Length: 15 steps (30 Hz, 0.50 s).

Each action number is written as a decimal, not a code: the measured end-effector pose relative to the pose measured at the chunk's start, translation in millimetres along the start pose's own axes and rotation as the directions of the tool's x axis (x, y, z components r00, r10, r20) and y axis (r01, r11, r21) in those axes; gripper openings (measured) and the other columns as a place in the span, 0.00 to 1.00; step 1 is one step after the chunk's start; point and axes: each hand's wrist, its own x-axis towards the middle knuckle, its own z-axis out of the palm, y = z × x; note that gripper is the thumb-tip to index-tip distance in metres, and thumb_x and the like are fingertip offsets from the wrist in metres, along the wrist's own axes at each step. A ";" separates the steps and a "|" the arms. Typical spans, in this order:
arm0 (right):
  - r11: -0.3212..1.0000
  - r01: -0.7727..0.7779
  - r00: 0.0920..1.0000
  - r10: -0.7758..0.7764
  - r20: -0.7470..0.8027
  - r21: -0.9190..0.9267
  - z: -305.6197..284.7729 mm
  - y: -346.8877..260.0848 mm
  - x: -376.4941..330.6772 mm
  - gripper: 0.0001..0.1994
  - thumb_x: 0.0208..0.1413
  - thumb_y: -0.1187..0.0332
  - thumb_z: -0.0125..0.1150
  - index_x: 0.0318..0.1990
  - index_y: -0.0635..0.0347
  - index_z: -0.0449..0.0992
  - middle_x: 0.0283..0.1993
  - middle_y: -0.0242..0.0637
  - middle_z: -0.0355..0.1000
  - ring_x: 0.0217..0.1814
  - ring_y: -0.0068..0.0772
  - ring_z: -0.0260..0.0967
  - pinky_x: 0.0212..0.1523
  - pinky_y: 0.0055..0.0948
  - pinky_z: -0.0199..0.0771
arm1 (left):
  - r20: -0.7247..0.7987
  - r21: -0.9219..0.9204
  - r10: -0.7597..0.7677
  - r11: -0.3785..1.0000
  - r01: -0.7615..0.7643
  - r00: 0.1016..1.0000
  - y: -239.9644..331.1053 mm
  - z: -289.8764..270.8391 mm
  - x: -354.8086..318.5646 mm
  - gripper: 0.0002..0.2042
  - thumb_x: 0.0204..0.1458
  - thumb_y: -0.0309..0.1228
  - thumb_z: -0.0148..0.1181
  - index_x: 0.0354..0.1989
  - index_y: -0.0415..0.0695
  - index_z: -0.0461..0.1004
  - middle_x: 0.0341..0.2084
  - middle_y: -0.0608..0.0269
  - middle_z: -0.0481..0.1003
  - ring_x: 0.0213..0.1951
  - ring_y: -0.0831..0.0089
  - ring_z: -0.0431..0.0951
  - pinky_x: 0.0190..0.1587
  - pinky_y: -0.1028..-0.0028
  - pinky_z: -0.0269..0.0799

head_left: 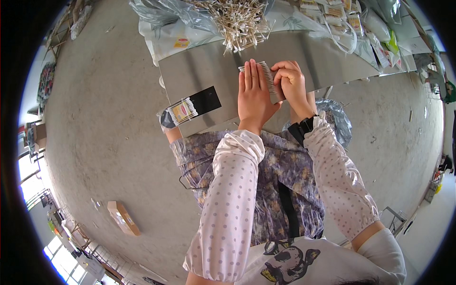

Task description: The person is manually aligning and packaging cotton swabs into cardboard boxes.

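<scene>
A row of white-tipped cotton swabs (266,75) lies side by side on the grey metal tabletop. My left hand (253,90) is laid flat over the row, its fingers stretched out and close together, covering part of it. At the row's right side, my right hand (293,85) has its fingers curled in toward the swabs; what they pinch, if anything, is hidden. Just beyond my fingertips rises a large loose heap of cotton swabs (242,23). To the left, a clear packet of swabs (183,111) with a yellow label rests on a black strip (207,99) near the table's edge.
Clear plastic bags (175,14) lie at the back left of the table (190,69). Filled swab packets (335,12) are gathered at the back right. A plastic bag (335,116) stands below the table's right side, and a cardboard box (123,218) lies on the floor.
</scene>
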 end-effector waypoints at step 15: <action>1.000 -0.025 0.995 0.026 -0.096 0.012 2.7 0.2 -1.0 0.09 0.44 0.83 0.54 0.18 0.62 0.77 0.37 0.32 0.77 0.43 0.36 0.71 0.43 0.32 0.73 | -0.035 -0.046 0.013 0.999 -0.014 0.999 -1.0 1.7 -1.1 0.57 0.36 0.51 0.73 0.70 0.30 0.49 0.71 0.40 0.50 0.74 0.52 0.46 0.74 0.59 0.41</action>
